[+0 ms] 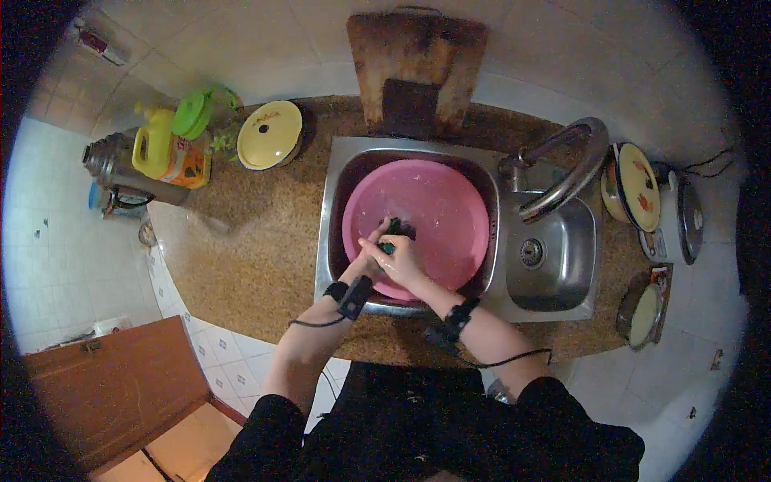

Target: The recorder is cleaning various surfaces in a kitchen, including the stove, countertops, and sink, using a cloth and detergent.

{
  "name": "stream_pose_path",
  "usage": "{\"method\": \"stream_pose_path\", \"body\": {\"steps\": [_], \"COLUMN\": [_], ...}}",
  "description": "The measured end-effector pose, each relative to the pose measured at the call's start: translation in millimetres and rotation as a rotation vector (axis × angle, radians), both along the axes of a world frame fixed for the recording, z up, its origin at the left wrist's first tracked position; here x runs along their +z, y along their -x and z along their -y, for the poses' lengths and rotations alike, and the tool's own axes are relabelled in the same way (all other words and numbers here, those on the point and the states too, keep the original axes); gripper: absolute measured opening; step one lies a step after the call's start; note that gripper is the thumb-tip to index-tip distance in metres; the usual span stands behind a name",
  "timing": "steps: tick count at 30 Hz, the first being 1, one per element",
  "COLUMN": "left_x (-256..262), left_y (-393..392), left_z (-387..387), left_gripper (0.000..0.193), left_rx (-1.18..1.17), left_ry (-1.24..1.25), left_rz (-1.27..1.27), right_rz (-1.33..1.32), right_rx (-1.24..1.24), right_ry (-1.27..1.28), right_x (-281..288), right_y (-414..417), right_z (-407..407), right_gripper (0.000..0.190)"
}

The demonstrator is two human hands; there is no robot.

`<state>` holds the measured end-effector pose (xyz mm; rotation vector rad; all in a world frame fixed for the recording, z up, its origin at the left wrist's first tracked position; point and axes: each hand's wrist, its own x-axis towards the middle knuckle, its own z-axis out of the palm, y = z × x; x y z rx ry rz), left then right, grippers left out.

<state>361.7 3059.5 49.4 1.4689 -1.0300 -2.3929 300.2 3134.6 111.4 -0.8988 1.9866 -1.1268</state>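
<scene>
A round pink plastic basin [449,181] sits in the larger bowl of a stainless-steel double sink [324,241]. Both of my hands are together over its near left part, close to the rim. Between them is a small bundle of dark green and black material [394,229], probably cloth; much of it is hidden by fingers. My right hand [402,262] is curled over the bundle, and its skin looks wet. Beneath and to the left, my left hand [368,256] presses against the same bundle. A few white flecks show inside the basin.
A curved metal faucet [566,181] hangs over the small right sink bowl [554,277]. Behind stands a wooden cutting board [415,48]. Left on the counter [253,241] are a yellow lidded enamel bowl [271,135], a yellow jug [156,144] and a thermos [114,162]. Another enamel pot [635,187] stands right.
</scene>
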Motion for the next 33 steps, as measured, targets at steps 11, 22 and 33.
{"method": "stream_pose_path", "body": {"steps": [11,22,33], "left_x": [44,-6,0], "left_y": [-10,-5,-1], "left_z": [6,18,-2], "left_gripper": [0.050,0.060,0.036], "left_rx": [-0.165,-0.079,0.007], "left_ry": [-0.367,-0.425,-0.181], "left_rz": [-0.119,-0.091,0.013], "right_rz": [-0.320,0.966,-0.474], "right_rx": [-0.146,-0.296,-0.225], "right_ry": [-0.388,0.000,0.042], "right_x": [-136,-44,-59], "right_y": [89,18,14], "right_z": [-19,-3,13], "right_gripper": [0.053,0.043,0.049]}}
